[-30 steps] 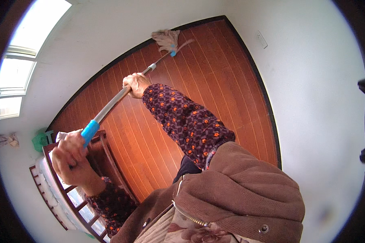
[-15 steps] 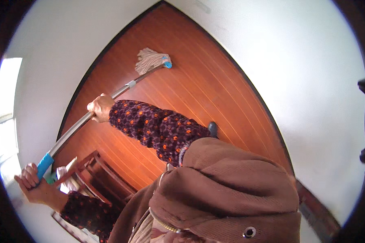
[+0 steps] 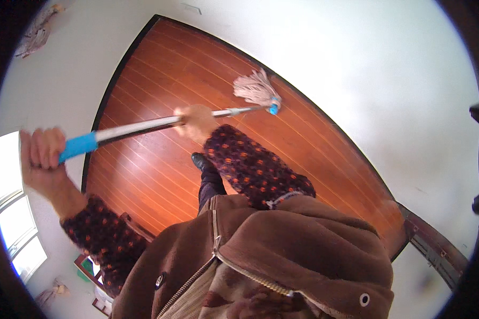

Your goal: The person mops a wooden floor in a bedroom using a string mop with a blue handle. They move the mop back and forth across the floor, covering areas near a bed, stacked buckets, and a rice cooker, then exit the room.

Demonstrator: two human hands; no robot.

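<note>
A string mop point(image 3: 138, 128) crosses in front of me, its metal handle slanting slightly up to the right. My left hand point(image 3: 43, 154) is wrapped around the blue grip at the handle's near end, at the far left of the view. Farther down, my right hand point(image 3: 198, 122) is closed on the metal shaft; it is a little blurred. The mop head point(image 3: 255, 88), pale strands on a blue socket point(image 3: 274, 108), lies on the floor close to the dark skirting of the right wall.
Reddish-brown plank floor point(image 3: 154, 74) narrows to a corner between two white walls point(image 3: 367, 85). My dark shoe point(image 3: 198, 160) shows below the handle. A bright window point(image 3: 17, 223) is at left. Wooden furniture point(image 3: 137, 227) stands lower left, and a dark wooden piece point(image 3: 436, 247) lower right.
The mop head has moved right, toward the right wall. Both hands have kept their hold; the right has gone right, the left has risen, and the handle lies flatter.
</note>
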